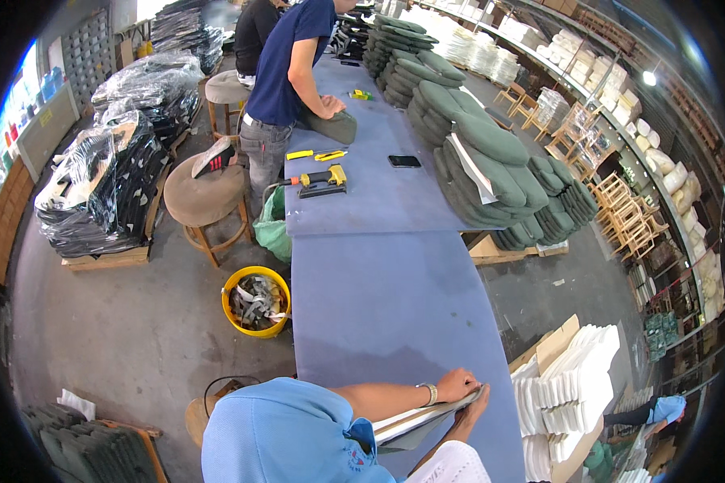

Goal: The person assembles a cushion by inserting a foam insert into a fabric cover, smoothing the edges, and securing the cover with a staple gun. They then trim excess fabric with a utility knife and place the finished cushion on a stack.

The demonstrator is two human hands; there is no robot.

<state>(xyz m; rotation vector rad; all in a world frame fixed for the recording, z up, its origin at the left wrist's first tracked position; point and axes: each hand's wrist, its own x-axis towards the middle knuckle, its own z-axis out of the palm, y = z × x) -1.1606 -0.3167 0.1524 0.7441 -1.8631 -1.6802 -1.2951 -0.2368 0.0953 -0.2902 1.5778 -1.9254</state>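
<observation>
My left hand [457, 385], with a watch on the wrist, pinches one end of a grey fabric piece [415, 435] at the lower right of the blue-covered table [379, 298]. Close beside it, my right hand [474, 409] is closed on the same end from the near side. A pale, flat pad [395, 420] shows along the fabric's edge. My light blue sleeve and shirt hide the pad's near end.
A yellow bucket [257, 302] of scraps stands left of the table. Farther along lie a yellow staple gun [324, 182], a phone [404, 161] and stacked green cushions [479, 153]. A person in navy [286, 68] handles a cushion [330, 127]. White pads [568, 378] are piled at right.
</observation>
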